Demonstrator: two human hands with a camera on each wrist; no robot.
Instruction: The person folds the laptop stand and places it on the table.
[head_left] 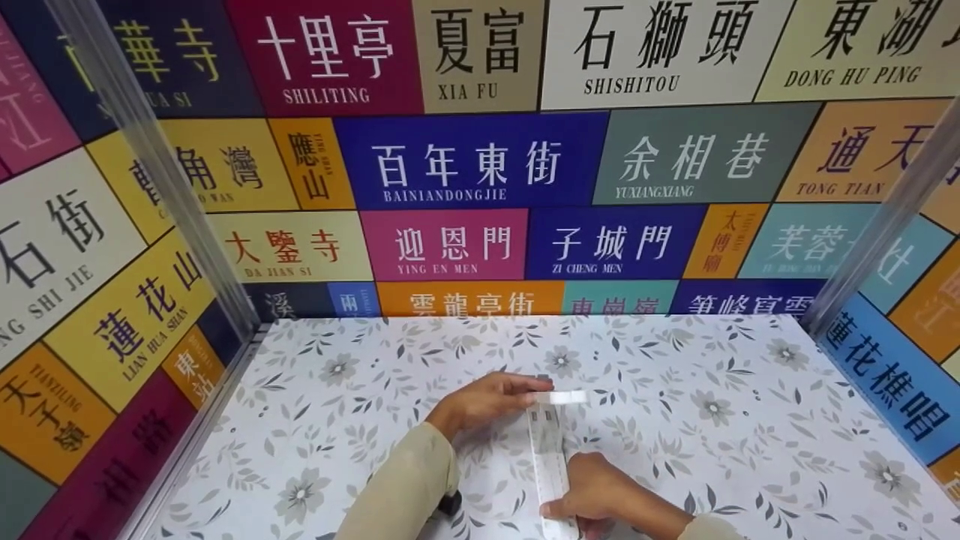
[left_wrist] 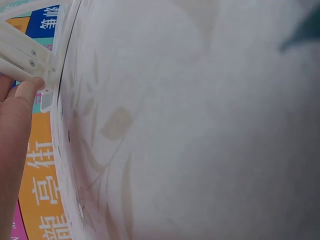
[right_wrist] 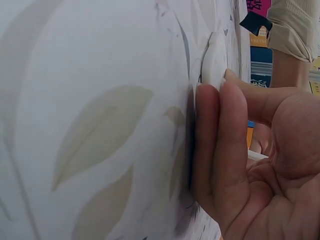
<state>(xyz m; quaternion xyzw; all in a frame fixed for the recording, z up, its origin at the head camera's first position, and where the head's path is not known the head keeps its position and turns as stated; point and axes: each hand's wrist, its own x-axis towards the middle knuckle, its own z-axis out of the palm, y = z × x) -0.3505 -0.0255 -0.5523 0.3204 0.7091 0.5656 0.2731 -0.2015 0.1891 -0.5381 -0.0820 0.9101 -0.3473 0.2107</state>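
A long, narrow white plastic object (head_left: 551, 472) lies lengthwise on the flower-patterned table in the head view. A short white crosspiece (head_left: 568, 397) stands across its far end, and its exact kind cannot be made out. My left hand (head_left: 487, 399) grips that far end from the left. In the left wrist view, thumb and fingers hold a white arm (left_wrist: 25, 50) with small round screws. My right hand (head_left: 600, 489) pinches the near end, thumb on the left side, fingers on the right. The right wrist view shows the rounded white end (right_wrist: 215, 62) between thumb and fingers.
The white tabletop (head_left: 360, 420) carries a grey leaf and flower print. Behind it rises a wall of coloured panels (head_left: 465, 161) with characters. Transparent posts (head_left: 176, 187) stand at the table's back corners. A small black item (head_left: 450, 503) sits at the left sleeve.
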